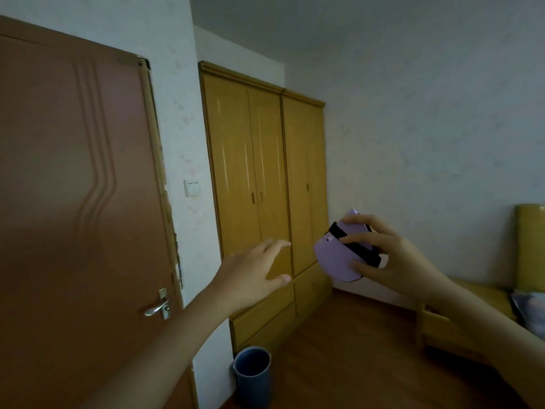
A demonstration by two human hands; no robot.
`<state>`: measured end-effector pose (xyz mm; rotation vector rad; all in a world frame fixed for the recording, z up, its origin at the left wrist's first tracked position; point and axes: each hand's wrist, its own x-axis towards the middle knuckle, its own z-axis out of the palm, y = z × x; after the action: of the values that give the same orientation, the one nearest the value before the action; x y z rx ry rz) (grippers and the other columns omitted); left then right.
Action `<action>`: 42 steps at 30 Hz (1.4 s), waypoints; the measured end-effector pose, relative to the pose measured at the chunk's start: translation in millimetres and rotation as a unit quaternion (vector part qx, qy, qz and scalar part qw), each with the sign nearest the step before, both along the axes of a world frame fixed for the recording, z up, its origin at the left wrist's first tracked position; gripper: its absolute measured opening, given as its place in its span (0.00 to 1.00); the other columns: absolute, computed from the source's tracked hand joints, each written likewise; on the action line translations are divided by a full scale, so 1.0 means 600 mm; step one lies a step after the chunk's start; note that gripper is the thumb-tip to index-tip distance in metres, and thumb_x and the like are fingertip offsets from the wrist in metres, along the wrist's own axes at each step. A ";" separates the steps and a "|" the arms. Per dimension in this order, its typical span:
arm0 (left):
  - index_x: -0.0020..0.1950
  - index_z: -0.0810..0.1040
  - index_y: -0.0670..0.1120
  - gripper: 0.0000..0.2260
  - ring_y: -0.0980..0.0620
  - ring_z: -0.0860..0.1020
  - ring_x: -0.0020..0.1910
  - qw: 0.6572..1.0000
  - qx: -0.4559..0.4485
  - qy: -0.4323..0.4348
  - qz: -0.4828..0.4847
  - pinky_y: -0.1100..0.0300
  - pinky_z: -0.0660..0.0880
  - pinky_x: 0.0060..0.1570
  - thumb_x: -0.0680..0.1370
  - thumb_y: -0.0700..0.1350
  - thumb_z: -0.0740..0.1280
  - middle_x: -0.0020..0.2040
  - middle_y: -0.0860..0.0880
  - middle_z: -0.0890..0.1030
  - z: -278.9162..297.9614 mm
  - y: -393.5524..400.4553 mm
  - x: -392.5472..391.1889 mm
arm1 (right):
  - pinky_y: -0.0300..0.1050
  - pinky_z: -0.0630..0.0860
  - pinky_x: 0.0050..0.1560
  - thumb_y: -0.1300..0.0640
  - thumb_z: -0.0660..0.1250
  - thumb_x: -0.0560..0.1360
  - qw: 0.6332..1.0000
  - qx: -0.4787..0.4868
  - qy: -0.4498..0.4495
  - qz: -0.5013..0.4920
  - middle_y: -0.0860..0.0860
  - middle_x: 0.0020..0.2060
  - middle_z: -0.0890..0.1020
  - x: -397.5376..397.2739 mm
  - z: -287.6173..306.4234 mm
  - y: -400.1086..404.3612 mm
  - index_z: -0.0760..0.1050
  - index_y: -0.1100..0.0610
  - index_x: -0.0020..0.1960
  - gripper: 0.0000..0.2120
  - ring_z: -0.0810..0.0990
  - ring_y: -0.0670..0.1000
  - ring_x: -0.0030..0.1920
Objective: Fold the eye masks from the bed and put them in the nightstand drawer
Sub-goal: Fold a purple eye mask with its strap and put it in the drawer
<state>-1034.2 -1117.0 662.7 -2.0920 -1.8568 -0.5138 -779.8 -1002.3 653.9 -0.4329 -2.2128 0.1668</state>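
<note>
My right hand [392, 255] holds a folded lilac eye mask [336, 255] with a black strap across it, raised in the air in front of the wardrobe. My left hand [253, 276] hovers to the left of the mask, fingers spread, holding nothing and not touching it. A yellow wooden nightstand [472, 293] stands low at the right, partly hidden behind my right forearm, with a drawer that looks pulled out a little. The bed is out of view.
A brown door [76, 202] with a metal handle fills the left. A yellow wardrobe [265, 172] with low drawers stands ahead. A blue-grey bin [252, 376] sits on the wooden floor by the wall. Something patterned lies on the nightstand at the right edge [528, 308].
</note>
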 end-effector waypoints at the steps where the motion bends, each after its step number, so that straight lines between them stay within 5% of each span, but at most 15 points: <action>1: 0.74 0.55 0.60 0.27 0.56 0.69 0.68 1.000 -0.005 0.003 -0.006 0.52 0.72 0.62 0.78 0.61 0.61 0.73 0.59 0.64 -0.001 0.038 -0.002 | 0.33 0.73 0.60 0.61 0.74 0.69 1.000 0.004 0.000 -0.006 0.44 0.66 0.68 -0.001 -0.003 0.035 0.77 0.49 0.58 0.20 0.68 0.43 0.68; 5: 0.74 0.56 0.58 0.27 0.55 0.69 0.68 0.999 -0.018 -0.027 -0.038 0.51 0.72 0.62 0.78 0.60 0.61 0.74 0.58 0.64 0.009 0.225 -0.019 | 0.38 0.75 0.59 0.60 0.73 0.70 0.999 -0.004 -0.007 -0.044 0.35 0.65 0.65 -0.006 0.006 0.190 0.77 0.48 0.57 0.18 0.67 0.37 0.66; 11: 0.74 0.56 0.59 0.27 0.54 0.69 0.68 0.998 -0.040 -0.016 -0.054 0.48 0.73 0.60 0.78 0.60 0.61 0.74 0.58 0.62 -0.005 0.470 -0.026 | 0.40 0.78 0.53 0.62 0.73 0.70 0.993 -0.009 -0.028 -0.117 0.42 0.65 0.67 0.013 0.013 0.375 0.78 0.51 0.57 0.18 0.69 0.41 0.63; 17: 0.73 0.59 0.59 0.25 0.56 0.76 0.55 0.993 -0.038 -0.008 -0.111 0.54 0.79 0.46 0.78 0.62 0.60 0.71 0.60 0.65 -0.051 0.742 -0.017 | 0.48 0.79 0.54 0.62 0.73 0.70 0.984 -0.030 -0.052 -0.169 0.43 0.64 0.68 0.024 -0.051 0.587 0.79 0.51 0.56 0.16 0.70 0.44 0.63; 21: 0.72 0.60 0.59 0.24 0.56 0.73 0.61 0.983 -0.067 0.010 -0.169 0.60 0.71 0.45 0.77 0.62 0.61 0.71 0.59 0.66 -0.096 0.923 0.007 | 0.49 0.77 0.58 0.63 0.72 0.70 0.975 -0.052 -0.063 -0.208 0.45 0.64 0.68 0.052 -0.091 0.711 0.79 0.54 0.56 0.15 0.69 0.46 0.65; 27: 0.70 0.65 0.56 0.24 0.53 0.72 0.64 0.960 -0.114 0.014 -0.256 0.53 0.73 0.56 0.77 0.60 0.63 0.69 0.56 0.68 -0.136 1.172 0.110 | 0.40 0.73 0.58 0.62 0.72 0.69 0.950 -0.083 -0.078 -0.292 0.46 0.64 0.68 0.158 -0.127 0.873 0.79 0.54 0.56 0.16 0.67 0.41 0.64; 31: 0.69 0.66 0.57 0.22 0.53 0.72 0.64 0.950 -0.124 0.035 -0.283 0.53 0.72 0.53 0.77 0.60 0.62 0.69 0.57 0.69 -0.166 1.303 0.225 | 0.42 0.73 0.59 0.62 0.73 0.69 0.938 -0.106 -0.085 -0.319 0.52 0.66 0.70 0.253 -0.164 0.978 0.79 0.54 0.55 0.16 0.68 0.49 0.67; 42: 0.68 0.67 0.56 0.20 0.55 0.74 0.61 0.937 -0.157 -0.031 -0.311 0.55 0.70 0.49 0.78 0.61 0.61 0.67 0.57 0.71 -0.262 1.641 0.477 | 0.30 0.74 0.55 0.64 0.72 0.70 0.930 -0.205 -0.078 -0.295 0.50 0.65 0.69 0.467 -0.243 1.312 0.79 0.54 0.56 0.16 0.68 0.45 0.66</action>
<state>-748.0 -132.5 505.7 -2.9230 -1.3377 -0.4378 -499.5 -215.3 508.1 -1.3579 -2.0912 0.2753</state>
